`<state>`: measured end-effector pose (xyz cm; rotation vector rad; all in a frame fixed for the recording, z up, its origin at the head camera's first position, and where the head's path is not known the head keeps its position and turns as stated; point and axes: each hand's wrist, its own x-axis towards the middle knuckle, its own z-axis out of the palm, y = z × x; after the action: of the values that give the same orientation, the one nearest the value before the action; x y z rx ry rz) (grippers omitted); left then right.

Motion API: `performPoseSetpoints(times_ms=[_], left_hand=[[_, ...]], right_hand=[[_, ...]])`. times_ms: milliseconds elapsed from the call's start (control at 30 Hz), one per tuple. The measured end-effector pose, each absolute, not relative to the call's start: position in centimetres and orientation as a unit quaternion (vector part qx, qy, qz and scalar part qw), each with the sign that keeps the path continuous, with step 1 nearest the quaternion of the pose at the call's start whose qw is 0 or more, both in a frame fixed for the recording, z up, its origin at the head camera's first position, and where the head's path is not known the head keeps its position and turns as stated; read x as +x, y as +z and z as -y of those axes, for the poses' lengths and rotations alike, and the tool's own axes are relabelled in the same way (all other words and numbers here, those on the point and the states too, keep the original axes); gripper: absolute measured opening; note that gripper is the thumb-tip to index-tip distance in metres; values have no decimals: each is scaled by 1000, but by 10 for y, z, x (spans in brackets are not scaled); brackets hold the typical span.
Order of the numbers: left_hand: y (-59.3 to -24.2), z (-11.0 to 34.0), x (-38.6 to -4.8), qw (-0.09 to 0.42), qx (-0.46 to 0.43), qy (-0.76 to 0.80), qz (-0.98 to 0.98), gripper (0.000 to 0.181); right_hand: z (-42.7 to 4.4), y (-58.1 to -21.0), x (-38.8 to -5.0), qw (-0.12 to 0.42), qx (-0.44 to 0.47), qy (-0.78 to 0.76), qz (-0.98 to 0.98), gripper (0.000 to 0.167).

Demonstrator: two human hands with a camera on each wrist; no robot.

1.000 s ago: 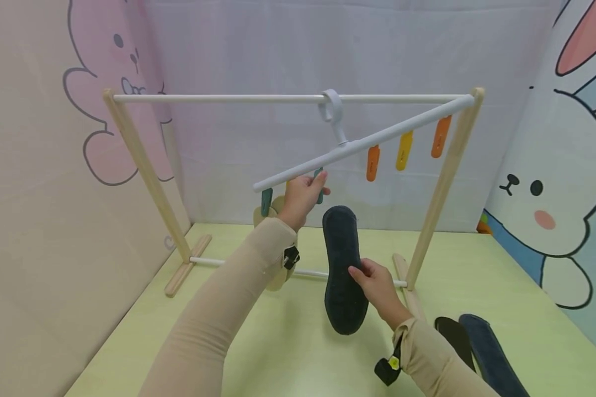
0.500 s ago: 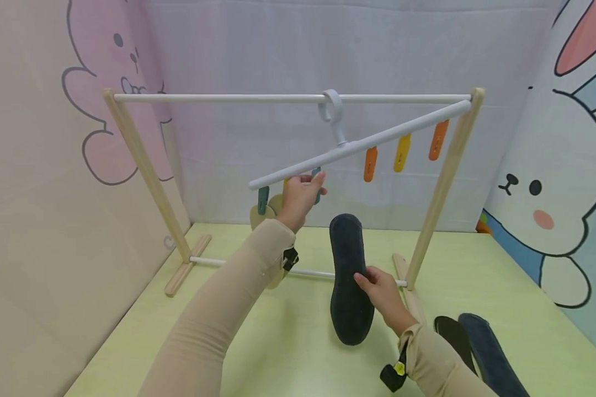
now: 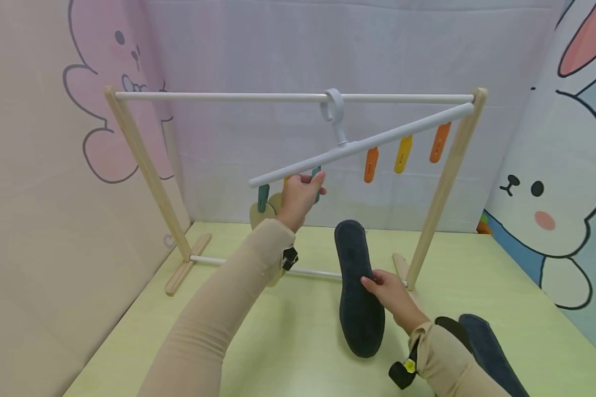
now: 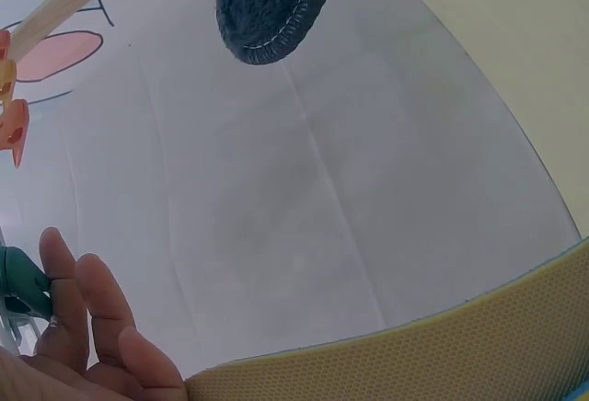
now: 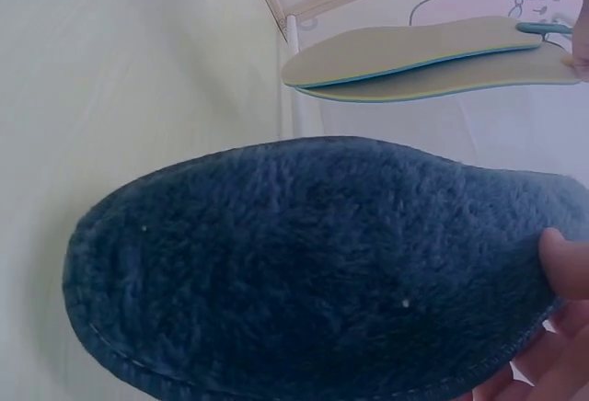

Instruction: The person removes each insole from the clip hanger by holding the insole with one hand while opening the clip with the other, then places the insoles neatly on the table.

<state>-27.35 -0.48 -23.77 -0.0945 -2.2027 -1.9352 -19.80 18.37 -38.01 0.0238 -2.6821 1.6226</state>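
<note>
Pinching a navy fleece insole (image 3: 356, 300) above a pale yellow-green tabletop (image 3: 288, 353), the right hand (image 3: 392, 295) is in front; farther, the left hand (image 3: 298, 199) grips a green clip (image 4: 25, 281) beneath a slanted white hanger (image 3: 402, 131); behind, white cloth (image 3: 238, 49) and a cartoon rabbit (image 3: 566, 209).

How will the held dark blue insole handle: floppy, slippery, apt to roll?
The insole is probably fairly stiff: its upper end stands above the right hand without drooping. It looks fuzzy in the right wrist view, so it likely won't slip easily. Being flat, it seems unlikely to roll.
</note>
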Motion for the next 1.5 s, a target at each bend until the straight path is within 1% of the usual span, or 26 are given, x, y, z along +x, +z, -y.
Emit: performPoseSetpoints(times_ms=[200,400,500,667,833,1233,1500], left_hand=[[-237,5,-274,106,-36,-649,752,32],[-236,6,-276,113,-41,-640,759,31],[-235,7,-276,112,-43,-642,757,31],[-236,10,-275,105,-37,-643,758,31],[-237,12,-276,109,-32,-639,761,31],[-237,10,-279,97,-24,-670,735,33],[-237,8,-280,96,-41,-679,727,31]], right_hand=[[-194,-379,-195,-46,2,519,854,33],[-204,-381,-192,-102,-8,560,822,33],[-207,-382,-191,-117,-4,573,811,33],[-211,-383,-189,-122,-3,565,816,32],[-216,-384,-189,-124,0,559,820,32],[-235,-388,-190,-129,0,532,837,25],[-248,-386,-188,-141,-13,520,842,32]])
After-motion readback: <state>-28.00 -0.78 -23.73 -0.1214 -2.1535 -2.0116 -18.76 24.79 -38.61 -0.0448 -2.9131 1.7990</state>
